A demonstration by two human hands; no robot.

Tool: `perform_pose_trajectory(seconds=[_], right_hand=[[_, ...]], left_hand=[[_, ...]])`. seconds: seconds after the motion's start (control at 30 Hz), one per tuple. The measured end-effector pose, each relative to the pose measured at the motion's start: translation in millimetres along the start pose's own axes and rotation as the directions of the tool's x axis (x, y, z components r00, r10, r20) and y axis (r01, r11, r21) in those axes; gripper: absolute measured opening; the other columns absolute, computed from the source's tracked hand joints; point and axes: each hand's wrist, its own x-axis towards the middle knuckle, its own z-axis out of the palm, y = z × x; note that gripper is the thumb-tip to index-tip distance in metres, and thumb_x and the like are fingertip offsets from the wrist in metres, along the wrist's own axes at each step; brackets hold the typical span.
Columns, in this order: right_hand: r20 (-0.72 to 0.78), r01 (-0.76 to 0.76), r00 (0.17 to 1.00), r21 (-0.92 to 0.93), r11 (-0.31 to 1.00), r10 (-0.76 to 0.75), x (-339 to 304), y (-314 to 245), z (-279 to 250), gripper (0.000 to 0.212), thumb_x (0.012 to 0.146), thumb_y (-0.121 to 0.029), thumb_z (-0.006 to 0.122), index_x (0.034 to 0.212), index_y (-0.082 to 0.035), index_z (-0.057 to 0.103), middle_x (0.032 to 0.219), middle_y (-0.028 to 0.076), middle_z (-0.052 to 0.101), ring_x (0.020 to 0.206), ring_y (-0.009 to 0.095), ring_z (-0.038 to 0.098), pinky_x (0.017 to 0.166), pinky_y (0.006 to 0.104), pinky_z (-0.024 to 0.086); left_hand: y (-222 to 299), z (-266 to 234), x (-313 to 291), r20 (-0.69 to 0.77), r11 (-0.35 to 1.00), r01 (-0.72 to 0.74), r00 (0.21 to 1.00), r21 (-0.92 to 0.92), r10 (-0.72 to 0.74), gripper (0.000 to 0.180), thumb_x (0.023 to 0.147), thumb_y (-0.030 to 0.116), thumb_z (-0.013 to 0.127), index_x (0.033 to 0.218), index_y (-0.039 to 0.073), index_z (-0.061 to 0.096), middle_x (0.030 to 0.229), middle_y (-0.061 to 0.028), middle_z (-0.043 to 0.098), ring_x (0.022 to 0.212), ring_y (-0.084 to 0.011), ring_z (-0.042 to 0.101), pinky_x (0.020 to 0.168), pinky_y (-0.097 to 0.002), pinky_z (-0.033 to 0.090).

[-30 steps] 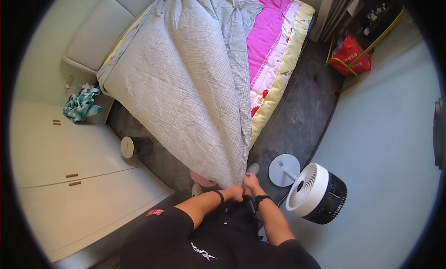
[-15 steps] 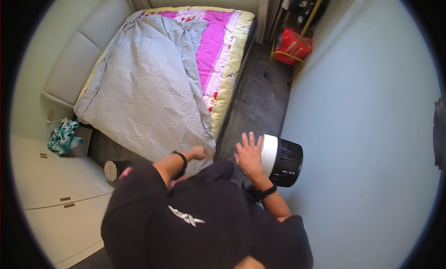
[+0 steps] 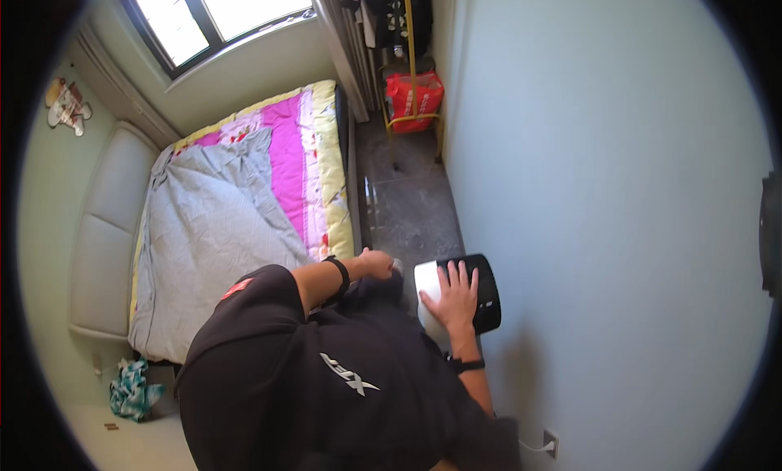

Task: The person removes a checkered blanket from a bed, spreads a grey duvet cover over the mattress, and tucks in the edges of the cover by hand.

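Note:
My right hand (image 3: 454,298) lies with its fingers spread across the side of a round black-and-white appliance (image 3: 489,296), which stands by the wall. It touches both the white band and the black part without wrapping round them. My left hand (image 3: 377,263) is closed, held out near the bed's front right corner. Whatever sits inside its fingers, if anything, is hidden. Close to that hand is the bed, with a grey sheet (image 3: 216,219) spread partly over a pink, white and yellow floral quilt (image 3: 287,162).
A padded headboard (image 3: 106,227) stands at the left, and a window (image 3: 216,19) is at the back. A gold clothes rack (image 3: 413,64) holds a red bag (image 3: 414,103). Dark tiled floor (image 3: 411,210) runs between bed and wall. A teal checked cloth (image 3: 134,389) lies lower left.
The view has swung, bringing the window in. My right hand has moved from the white edge further onto the appliance. My left hand is now beyond the grey sheet's edge, over the floor side.

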Motion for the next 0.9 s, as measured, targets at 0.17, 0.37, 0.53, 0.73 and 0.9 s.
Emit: perform_pose_trajectory(seconds=[0.17, 0.37, 0.53, 0.73, 0.9], right_hand=[[0.040, -0.054, 0.998, 0.028, 0.998, 0.052, 12.2, 0.5, -3.0, 0.047, 0.070, -0.039, 0.059, 0.104, -0.007, 0.057, 0.114, 0.013, 0.051, 0.114, 0.030, 0.041, 0.099, 0.0475, 0.025], [0.051, -0.142, 0.989, 0.050, 0.989, 0.140, 32.2, 2.2, -0.3, 0.024, 0.065, -0.026, 0.064, 0.078, -0.007, 0.061, 0.085, 0.010, 0.060, 0.089, 0.028, 0.056, 0.081, 0.0428, 0.041], [0.398, -0.669, 0.680, -0.007, 0.743, 0.616, 132.5, 2.9, 33.5, 0.023, 0.070, -0.025, 0.061, 0.074, -0.003, 0.062, 0.071, 0.013, 0.062, 0.069, 0.029, 0.059, 0.064, 0.0372, 0.046], [0.784, -0.636, 0.458, -0.042, 0.771, 0.420, 307.8, 32.6, 105.9, 0.036, 0.075, -0.035, 0.057, 0.089, -0.002, 0.062, 0.084, 0.016, 0.063, 0.081, 0.030, 0.060, 0.072, 0.0356, 0.047], [0.791, -0.444, 0.557, 0.025, 0.895, 0.255, 436.1, 66.4, 206.9, 0.035, 0.076, -0.032, 0.057, 0.088, 0.000, 0.062, 0.082, 0.016, 0.063, 0.078, 0.027, 0.061, 0.071, 0.0346, 0.047]], left_hand=[[-65.5, -12.7, 73.2, 0.167, 0.996, 0.066, 0.983, 0.055, -0.074, 0.036, 0.071, 0.034, 0.054, 0.096, 0.010, 0.062, 0.100, -0.0098, 0.061, 0.097, -0.0280, 0.056, 0.078, -0.0525, 0.038], [-244.8, 71.7, 204.0, 0.034, 0.988, -0.131, 0.991, 0.075, 0.129, 0.034, 0.072, 0.035, 0.057, 0.091, 0.008, 0.065, 0.093, -0.0110, 0.063, 0.090, -0.0227, 0.060, 0.072, -0.0346, 0.048], [-290.7, -18.6, 223.6, 0.122, 0.986, -0.163, 0.978, -0.040, 0.167, 0.032, 0.075, 0.032, 0.050, 0.083, 0.007, 0.066, 0.092, -0.0159, 0.062, 0.085, -0.0321, 0.059, 0.070, -0.0396, 0.048], [-375.3, -99.5, 226.9, 0.013, 0.850, 0.134, 0.989, -0.509, -0.148, 0.031, 0.072, 0.030, 0.052, 0.080, 0.002, 0.065, 0.084, -0.0185, 0.062, 0.081, -0.0346, 0.058, 0.072, -0.0411, 0.046], [-465.8, -106.9, 224.6, -0.189, 0.681, 0.153, 0.896, -0.716, -0.401, 0.029, 0.068, 0.027, 0.052, 0.075, 0.001, 0.064, 0.076, -0.0206, 0.061, 0.075, -0.0347, 0.059, 0.068, -0.0416, 0.046]])
